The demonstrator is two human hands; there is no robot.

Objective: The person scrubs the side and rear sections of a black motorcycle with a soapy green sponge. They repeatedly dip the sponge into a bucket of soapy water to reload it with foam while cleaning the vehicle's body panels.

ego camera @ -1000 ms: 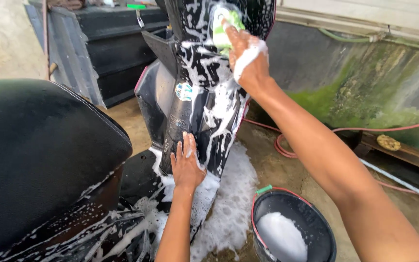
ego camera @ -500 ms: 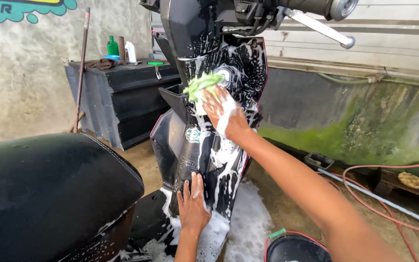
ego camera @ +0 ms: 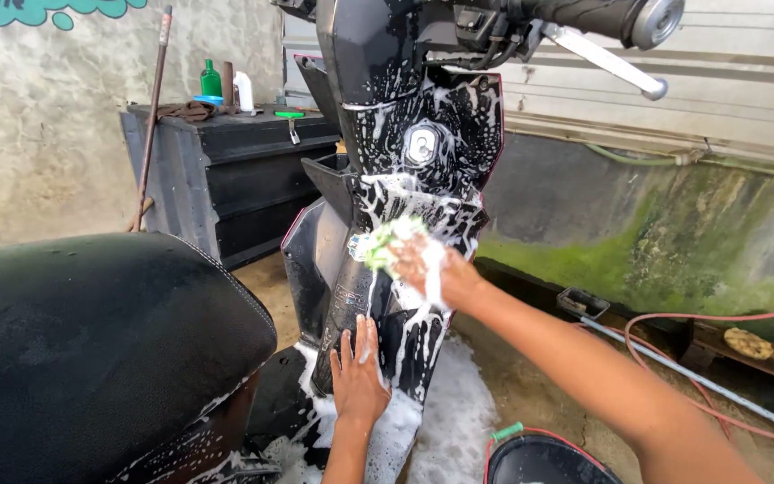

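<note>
Black scooter, inner leg shield, mid-wash.
Right hand (ego camera: pixel 436 269) closed on a soapy green-and-white sponge (ego camera: pixel 385 240), pressed to the black plastic scooter panel (ego camera: pixel 423 193); left hand (ego camera: pixel 358 376) spread flat low on it. Panel well lathered, foam pooled at its foot; black vinyl seat (ego camera: pixel 91 341) merely wet, rinse apparently outstanding. Black bucket (ego camera: pixel 539 459) nearby.

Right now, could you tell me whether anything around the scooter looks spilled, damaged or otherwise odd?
Nothing looks damaged. Soap foam has run off the scooter's front panel onto the floor, below the right hand holding the green sponge and the left hand. Green growth covers the low wall.
</note>
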